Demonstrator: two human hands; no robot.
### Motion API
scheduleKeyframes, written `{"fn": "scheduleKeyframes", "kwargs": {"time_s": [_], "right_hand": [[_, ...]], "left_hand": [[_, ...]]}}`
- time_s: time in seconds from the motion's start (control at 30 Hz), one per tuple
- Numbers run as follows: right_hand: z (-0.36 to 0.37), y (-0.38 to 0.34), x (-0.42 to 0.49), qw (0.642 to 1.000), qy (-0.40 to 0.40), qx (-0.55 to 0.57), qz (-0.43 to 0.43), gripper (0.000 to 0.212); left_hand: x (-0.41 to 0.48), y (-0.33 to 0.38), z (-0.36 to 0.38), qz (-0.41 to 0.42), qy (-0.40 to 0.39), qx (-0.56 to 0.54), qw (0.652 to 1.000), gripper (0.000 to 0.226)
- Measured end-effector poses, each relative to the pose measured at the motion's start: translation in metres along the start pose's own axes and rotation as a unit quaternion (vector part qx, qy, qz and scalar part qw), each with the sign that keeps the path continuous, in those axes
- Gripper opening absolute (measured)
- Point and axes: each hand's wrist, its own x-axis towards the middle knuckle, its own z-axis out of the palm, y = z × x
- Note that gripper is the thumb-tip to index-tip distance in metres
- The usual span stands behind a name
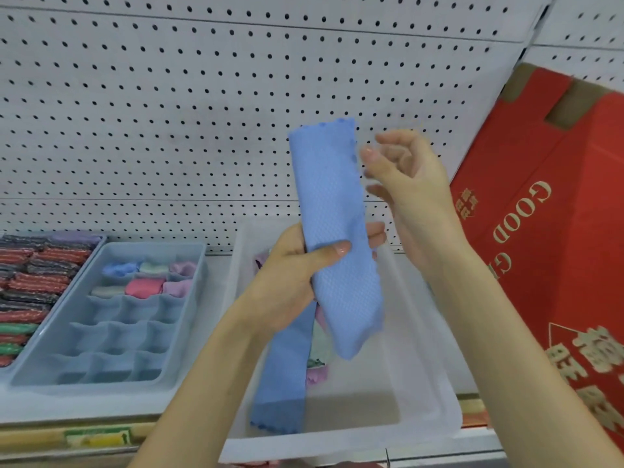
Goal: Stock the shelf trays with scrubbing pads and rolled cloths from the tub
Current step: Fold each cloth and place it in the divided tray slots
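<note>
Scrubbing pads (30,282) partly off-frame left.

left hand (290,278) gripping blue cloth (332,211), tub (422,336)

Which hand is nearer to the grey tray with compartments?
Left. The left hand holds the blue cloth just right of the tray; the right hand is farther right and higher.

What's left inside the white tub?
A purple cloth and a greenish cloth show in the tub; the blue cloth gripped by the left hand hangs in front, hiding what lies behind it.
</note>
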Motion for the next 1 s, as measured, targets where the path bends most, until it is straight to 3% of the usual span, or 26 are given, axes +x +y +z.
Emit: {"fn": "scheduleKeyframes", "kwargs": {"time_s": [0.1,0.2,0.27,0.4,0.57,0.63,0.77,0.9,1.0], "right_hand": [[-0.010,0.015,-0.010,0.984,-0.072,-0.001,0.166,0.045],[-0.010,0.035,-0.031,0.956,-0.185,-0.036,0.223,0.055],[-0.008,0.043,-0.041,0.960,-0.183,-0.056,0.203,0.057],[-0.001,0.057,-0.053,0.982,-0.148,-0.077,0.088,0.042],[-0.003,0.083,-0.060,0.981,-0.150,-0.118,0.046,0.028],[-0.005,0.082,-0.057,0.980,-0.159,-0.110,0.048,0.021],[-0.009,0.069,-0.042,0.969,-0.174,0.062,0.166,0.020],[-0.004,0.065,-0.030,0.980,-0.161,0.023,0.116,0.007],[-0.004,0.064,-0.025,0.986,-0.133,-0.003,0.095,0.013]], "left_hand": [[0.000,0.004,-0.005,0.008,-0.001,-0.058,0.998,0.036],[0.002,0.003,-0.010,0.017,0.000,-0.080,0.997,0.041],[0.005,0.001,-0.012,0.023,0.000,-0.096,0.995,0.046],[0.009,-0.005,-0.017,0.047,0.039,-0.116,0.991,0.057],[0.013,-0.010,-0.023,0.041,0.067,-0.125,0.989,0.065],[0.013,-0.012,-0.024,0.037,0.073,-0.116,0.990,0.058],[0.011,-0.014,-0.027,-0.005,0.055,-0.060,0.997,0.042],[0.008,-0.008,-0.026,-0.055,0.034,-0.012,0.998,0.034],[0.007,-0.004,-0.031,-0.090,0.055,0.051,0.993,0.025]]}}
